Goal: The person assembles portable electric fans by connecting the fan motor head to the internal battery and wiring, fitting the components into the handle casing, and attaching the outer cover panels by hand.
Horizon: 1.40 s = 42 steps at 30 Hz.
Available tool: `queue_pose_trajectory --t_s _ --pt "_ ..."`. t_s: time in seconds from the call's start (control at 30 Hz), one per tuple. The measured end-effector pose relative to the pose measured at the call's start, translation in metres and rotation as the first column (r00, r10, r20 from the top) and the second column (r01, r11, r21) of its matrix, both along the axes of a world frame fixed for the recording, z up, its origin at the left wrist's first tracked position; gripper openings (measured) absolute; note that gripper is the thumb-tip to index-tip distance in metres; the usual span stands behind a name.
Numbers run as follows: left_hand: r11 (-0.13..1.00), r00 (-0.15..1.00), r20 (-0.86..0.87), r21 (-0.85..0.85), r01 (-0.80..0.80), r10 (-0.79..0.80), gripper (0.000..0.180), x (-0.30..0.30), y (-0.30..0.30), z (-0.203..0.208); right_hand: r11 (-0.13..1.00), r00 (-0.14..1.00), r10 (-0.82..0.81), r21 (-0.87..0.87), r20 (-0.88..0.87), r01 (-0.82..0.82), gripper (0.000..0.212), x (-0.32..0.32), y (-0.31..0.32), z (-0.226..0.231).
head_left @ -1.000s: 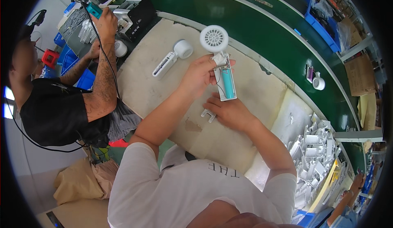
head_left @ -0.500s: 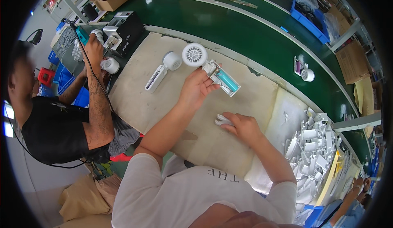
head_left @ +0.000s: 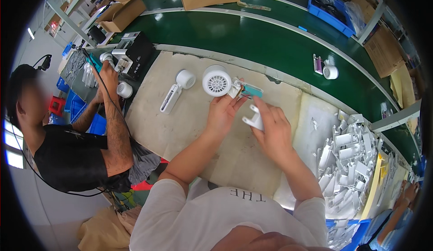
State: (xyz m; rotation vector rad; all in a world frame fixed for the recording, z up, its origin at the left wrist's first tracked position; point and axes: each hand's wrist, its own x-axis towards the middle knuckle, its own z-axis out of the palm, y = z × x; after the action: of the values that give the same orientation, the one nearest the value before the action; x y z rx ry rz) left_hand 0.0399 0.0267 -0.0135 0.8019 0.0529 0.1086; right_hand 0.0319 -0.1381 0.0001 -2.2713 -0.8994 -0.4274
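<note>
My left hand [head_left: 224,114] grips a white handheld fan [head_left: 217,80] by its opened handle. The fan's round grille faces up. Inside the handle a teal cylindrical battery [head_left: 252,91] and thin wires are exposed. My right hand [head_left: 274,128] pinches a white plastic handle cover [head_left: 255,117] with two prongs, just below and right of the battery and apart from the fan. Left of the fan, another white handheld fan [head_left: 178,91] lies on the beige work mat [head_left: 149,111], its handle pointing toward me.
A heap of white plastic handle parts [head_left: 347,156] lies on the right. The green conveyor belt [head_left: 270,39] crosses behind the mat, carrying another fan [head_left: 330,72] with a purple part. At left, a co-worker [head_left: 76,151] handles fan parts beside a black machine [head_left: 133,55].
My right hand has moved up toward the fan with the cover, which has turned so its prongs show. The fan has been lowered and tilted in my left hand.
</note>
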Motion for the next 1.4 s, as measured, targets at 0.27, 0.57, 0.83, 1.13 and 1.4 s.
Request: queue_pose_trajectory --t_s 0.27,0.57,0.83,1.13,1.4 --pt "0.996 0.992 0.095 -0.007 -0.086 0.086 0.037 -0.004 -0.014 -0.003 0.977 0.966 -0.200 0.106 0.163 0.185 0.070 0.007 0.031 0.019" --pt "0.994 0.989 0.100 0.007 -0.106 0.105 0.038 -0.014 -0.014 -0.017 0.991 0.985 -0.094 0.109 0.145 0.079 0.068 0.013 0.032 0.020" --pt "0.960 0.955 0.135 0.063 -0.273 0.262 0.031 -0.010 -0.021 -0.003 0.993 0.976 -0.106 0.062 0.189 0.096 0.062 0.015 0.032 0.020" --pt "0.987 0.952 0.268 -0.096 -0.126 0.148 0.032 -0.011 -0.019 0.022 0.681 0.787 0.290 0.695 -0.545 0.230 0.026 0.008 0.012 0.013" --pt "0.987 0.959 0.244 0.027 -0.156 0.145 0.027 0.002 -0.017 0.028 0.679 0.894 0.271 0.729 -0.357 0.085 0.029 0.026 0.014 -0.022"
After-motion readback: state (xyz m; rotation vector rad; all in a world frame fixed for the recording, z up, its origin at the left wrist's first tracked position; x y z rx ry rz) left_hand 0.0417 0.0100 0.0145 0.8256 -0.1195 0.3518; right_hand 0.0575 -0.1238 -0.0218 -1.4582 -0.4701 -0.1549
